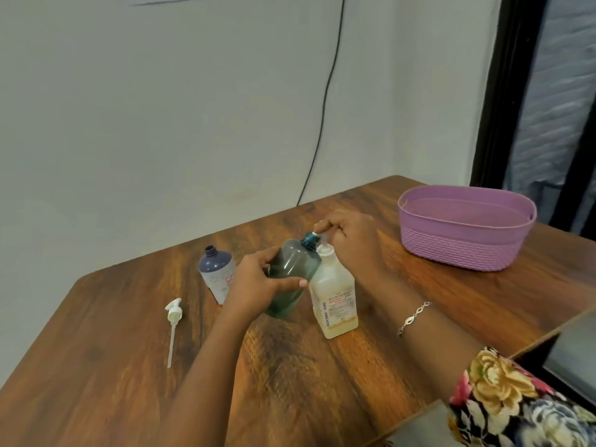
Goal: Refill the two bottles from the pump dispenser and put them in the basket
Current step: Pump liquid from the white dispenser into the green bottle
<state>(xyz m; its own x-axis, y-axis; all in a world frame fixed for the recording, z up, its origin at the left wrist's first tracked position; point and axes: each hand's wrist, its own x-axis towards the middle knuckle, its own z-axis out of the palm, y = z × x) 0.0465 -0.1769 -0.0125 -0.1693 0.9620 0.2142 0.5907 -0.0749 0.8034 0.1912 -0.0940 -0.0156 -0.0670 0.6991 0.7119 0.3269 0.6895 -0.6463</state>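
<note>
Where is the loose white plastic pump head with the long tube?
The white pump head lies flat on the wooden table, left in the head view, apart from the uncapped dark blue bottle to its right.

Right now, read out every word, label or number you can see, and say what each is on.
"BIOCHEK - CHG": blue, running up the label of the pump dispenser.
Its red and small print: too blurred to read.
On the dark blue bottle, a red-edged sticker: too blurred to read.
No text visible on the teal bottle or the basket.
</note>
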